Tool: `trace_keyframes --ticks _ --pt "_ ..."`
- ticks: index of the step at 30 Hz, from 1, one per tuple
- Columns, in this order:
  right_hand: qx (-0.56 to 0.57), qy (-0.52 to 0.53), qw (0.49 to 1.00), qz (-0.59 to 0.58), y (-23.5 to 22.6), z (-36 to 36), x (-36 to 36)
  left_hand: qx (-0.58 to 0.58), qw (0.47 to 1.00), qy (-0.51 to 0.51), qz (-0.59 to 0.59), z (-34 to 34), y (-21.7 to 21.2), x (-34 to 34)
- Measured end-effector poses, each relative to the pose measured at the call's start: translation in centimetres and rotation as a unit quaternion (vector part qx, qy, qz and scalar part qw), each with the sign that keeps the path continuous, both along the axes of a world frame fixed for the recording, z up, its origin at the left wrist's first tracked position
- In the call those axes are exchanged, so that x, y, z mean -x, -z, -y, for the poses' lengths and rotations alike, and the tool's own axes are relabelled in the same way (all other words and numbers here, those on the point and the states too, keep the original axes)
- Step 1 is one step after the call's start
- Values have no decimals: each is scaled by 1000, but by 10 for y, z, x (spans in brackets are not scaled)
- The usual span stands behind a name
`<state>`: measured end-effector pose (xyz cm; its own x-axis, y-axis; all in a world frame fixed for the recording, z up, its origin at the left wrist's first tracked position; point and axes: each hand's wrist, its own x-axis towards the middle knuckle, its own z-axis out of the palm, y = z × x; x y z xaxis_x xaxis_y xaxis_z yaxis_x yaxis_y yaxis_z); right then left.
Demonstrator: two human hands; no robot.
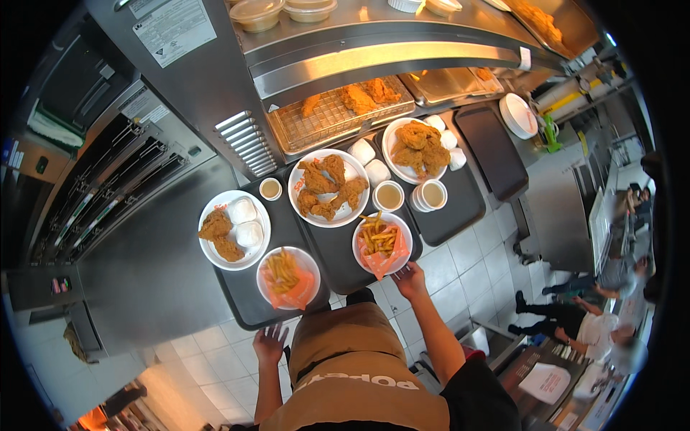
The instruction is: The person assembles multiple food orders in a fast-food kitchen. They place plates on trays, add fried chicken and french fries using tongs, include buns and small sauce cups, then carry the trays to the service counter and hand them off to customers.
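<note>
My left hand (270, 343) is held just off the front edge of the left black tray (248, 309), fingers apart and holding nothing. That tray bears a plate (208, 253) with fried chicken and two white wrapped rounds, a small cup (270, 189) and a bowl of fries (282, 276) in orange-patterned paper. My right hand (410, 281) is at the front of the middle tray (338, 258), fingers stretched out beside another fries bowl (381, 244); whether they touch it I cannot tell. Behind that bowl are a chicken plate (328, 187) and a cup of brown sauce (388, 196).
To the right, another tray (449, 226) bears a chicken plate (419, 149), wrapped rounds and stacked cups (430, 195). Beyond it lie a bare tray (492, 154) and stacked white plates (517, 115). Chicken sits on a wire rack (338, 118) under the warmer. Several people stand at far right.
</note>
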<state>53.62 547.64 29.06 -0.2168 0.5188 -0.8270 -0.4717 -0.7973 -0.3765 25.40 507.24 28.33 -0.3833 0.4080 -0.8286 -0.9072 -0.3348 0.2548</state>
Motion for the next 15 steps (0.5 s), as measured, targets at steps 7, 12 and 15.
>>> trace_keyframes --ticks 7,12,15 --pt "6 -51 996 -67 16 -19 -7 5 991 -114 -65 -73 -12 -11" --pt "-56 -99 991 -75 44 -37 -9 3 987 -129 -97 -82 21 -8" --pt "-109 -114 982 -102 54 -37 -9 -8 986 -124 -110 -71 37 -8"
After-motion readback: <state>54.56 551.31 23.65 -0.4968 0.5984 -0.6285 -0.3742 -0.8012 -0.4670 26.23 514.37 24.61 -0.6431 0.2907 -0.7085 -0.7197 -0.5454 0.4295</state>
